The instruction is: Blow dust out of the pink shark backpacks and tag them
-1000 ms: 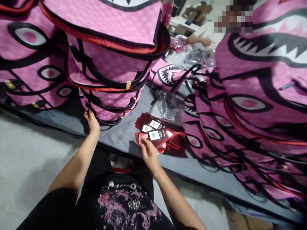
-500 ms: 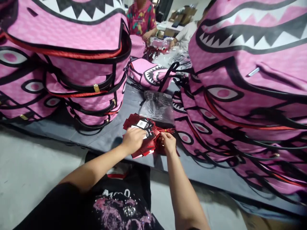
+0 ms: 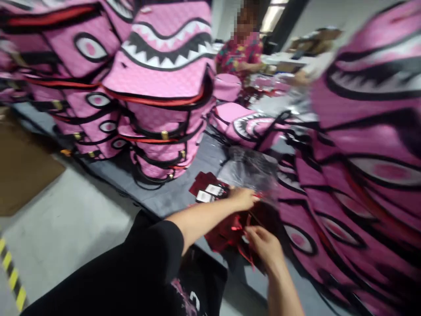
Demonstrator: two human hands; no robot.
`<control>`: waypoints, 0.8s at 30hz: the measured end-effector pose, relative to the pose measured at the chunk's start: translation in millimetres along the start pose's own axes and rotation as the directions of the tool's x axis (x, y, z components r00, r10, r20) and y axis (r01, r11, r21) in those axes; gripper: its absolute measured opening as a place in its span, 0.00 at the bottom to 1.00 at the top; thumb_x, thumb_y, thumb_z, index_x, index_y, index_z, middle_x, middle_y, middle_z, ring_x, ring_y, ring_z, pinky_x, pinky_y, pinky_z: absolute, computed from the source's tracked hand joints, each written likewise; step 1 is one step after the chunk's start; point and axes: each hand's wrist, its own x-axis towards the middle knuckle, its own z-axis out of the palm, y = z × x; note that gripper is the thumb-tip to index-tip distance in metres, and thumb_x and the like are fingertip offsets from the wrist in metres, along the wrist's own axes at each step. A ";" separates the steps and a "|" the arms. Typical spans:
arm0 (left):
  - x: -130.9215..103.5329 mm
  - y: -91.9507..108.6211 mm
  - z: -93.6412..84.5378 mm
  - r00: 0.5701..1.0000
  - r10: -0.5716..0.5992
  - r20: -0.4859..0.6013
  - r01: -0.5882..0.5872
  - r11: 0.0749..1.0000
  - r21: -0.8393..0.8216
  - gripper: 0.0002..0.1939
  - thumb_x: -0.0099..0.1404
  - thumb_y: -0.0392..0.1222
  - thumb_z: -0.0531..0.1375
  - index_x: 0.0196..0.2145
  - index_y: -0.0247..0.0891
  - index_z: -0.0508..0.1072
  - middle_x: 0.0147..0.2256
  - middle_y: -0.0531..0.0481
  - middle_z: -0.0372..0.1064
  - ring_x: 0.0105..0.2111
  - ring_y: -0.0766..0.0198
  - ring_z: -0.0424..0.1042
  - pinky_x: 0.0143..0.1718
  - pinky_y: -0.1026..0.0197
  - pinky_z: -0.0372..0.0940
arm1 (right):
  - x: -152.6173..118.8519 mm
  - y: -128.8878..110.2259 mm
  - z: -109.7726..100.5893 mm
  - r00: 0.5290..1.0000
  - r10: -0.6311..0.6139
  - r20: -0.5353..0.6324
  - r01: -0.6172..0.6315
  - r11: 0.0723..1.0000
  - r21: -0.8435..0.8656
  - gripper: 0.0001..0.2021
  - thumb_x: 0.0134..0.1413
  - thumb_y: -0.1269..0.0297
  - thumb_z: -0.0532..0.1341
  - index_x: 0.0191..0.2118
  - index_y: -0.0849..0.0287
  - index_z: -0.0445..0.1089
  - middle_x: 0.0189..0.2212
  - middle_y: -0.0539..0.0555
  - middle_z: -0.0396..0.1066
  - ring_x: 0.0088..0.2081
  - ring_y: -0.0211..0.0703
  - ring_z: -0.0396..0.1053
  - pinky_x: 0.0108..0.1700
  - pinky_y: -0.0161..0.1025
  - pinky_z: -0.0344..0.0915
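A spread of dark red hang tags (image 3: 222,232) with red strings lies on the grey table. Some black tags with white labels (image 3: 210,192) rest on its far left part. My left hand (image 3: 244,199) reaches across the tags, its fingers closed on the bundled red strings (image 3: 258,195) at their far right end. Nearer to me, the thumb and fingers of my right hand (image 3: 265,245) pinch a red tag string, and loose strings dangle below them. Motion blur hides the fine detail at the fingertips.
Stacked pink shark-face backpacks (image 3: 161,96) stand on the left, with more backpacks (image 3: 329,210) close on the right. Clear plastic bags (image 3: 250,169) lie just beyond the tags. Across the table is a person in a patterned shirt (image 3: 241,55). A cardboard box (image 3: 26,171) sits at far left.
My view has swung left. My left hand has moved from the tags' left side over to the strings. The right hand now sits lower, nearer my body, with strings drawn toward me.
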 end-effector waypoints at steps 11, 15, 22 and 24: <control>-166.6 -92.6 -43.2 0.952 -0.112 -0.286 -0.149 0.647 -0.748 0.13 0.62 0.48 0.63 0.37 0.35 0.78 0.36 0.48 0.78 0.37 0.62 0.75 0.41 0.63 0.67 | -58.6 -93.5 98.7 0.956 -0.290 0.042 0.290 0.957 -0.007 0.20 0.43 0.43 0.64 0.32 0.58 0.73 0.24 0.56 0.75 0.24 0.48 0.72 0.27 0.40 0.68; -249.1 -168.8 -69.9 0.797 -0.452 -0.401 -0.214 0.411 -0.886 0.09 0.60 0.43 0.63 0.33 0.32 0.77 0.30 0.48 0.77 0.29 0.64 0.74 0.34 0.64 0.68 | -68.5 -132.3 187.9 0.799 -0.505 0.328 0.561 0.822 -0.099 0.20 0.53 0.45 0.58 0.35 0.58 0.75 0.27 0.57 0.77 0.27 0.48 0.75 0.32 0.40 0.69; -332.2 -293.3 -157.1 0.496 -0.569 -0.656 -0.108 0.710 -0.696 0.10 0.66 0.41 0.57 0.39 0.37 0.78 0.29 0.52 0.77 0.26 0.68 0.72 0.32 0.67 0.64 | -71.0 -255.7 313.8 0.580 -0.674 0.456 0.745 0.214 -0.631 0.24 0.64 0.56 0.54 0.60 0.65 0.66 0.33 0.67 0.76 0.33 0.57 0.76 0.34 0.44 0.68; -332.1 -314.9 -173.7 0.524 -0.518 -0.676 -0.002 0.793 -0.609 0.11 0.66 0.38 0.57 0.41 0.40 0.79 0.31 0.52 0.78 0.31 0.66 0.75 0.36 0.66 0.65 | -63.4 -287.5 345.0 0.652 -0.562 0.509 0.645 0.060 -0.762 0.23 0.65 0.63 0.54 0.62 0.68 0.62 0.31 0.69 0.76 0.32 0.59 0.76 0.33 0.44 0.67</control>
